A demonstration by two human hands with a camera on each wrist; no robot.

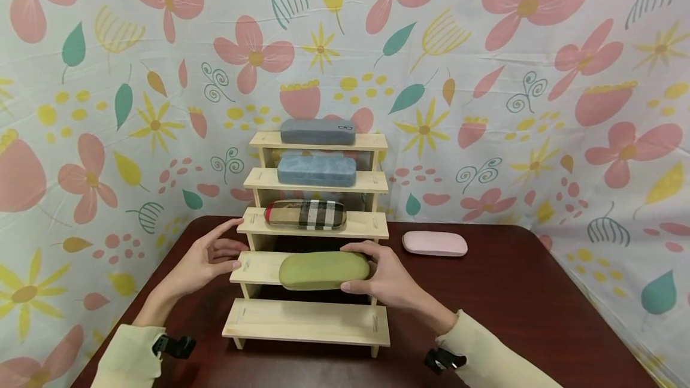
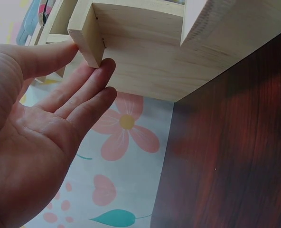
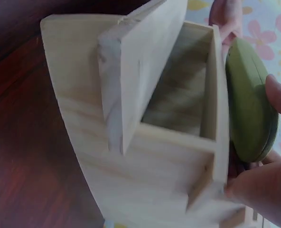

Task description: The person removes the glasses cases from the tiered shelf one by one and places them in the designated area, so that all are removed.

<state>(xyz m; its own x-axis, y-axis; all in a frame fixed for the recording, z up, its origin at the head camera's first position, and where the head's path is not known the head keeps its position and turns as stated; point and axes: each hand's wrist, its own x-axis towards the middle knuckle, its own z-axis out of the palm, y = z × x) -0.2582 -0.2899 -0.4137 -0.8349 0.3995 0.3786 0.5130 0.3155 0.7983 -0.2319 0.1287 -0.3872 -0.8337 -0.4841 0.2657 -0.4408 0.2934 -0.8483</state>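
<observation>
A wooden tiered stand (image 1: 302, 322) rises in steps in the middle of the head view. Around the right end of a green glasses case (image 1: 318, 271), my right hand (image 1: 390, 277) holds it with the thumb in front and fingers behind. That case lies lengthwise at the second step from the bottom, overlapping its right part. At the stand's left side, my left hand (image 1: 202, 262) pinches the end of a step; the left wrist view shows the thumb on one side of the board and fingertips on the other.
Higher steps carry a plaid case (image 1: 307, 214), a light blue case (image 1: 317, 170) and a grey case (image 1: 318, 132). A pink case (image 1: 434, 243) lies right of the stand on the dark red table (image 1: 501, 304). Behind hangs a flowered cloth (image 1: 458, 47).
</observation>
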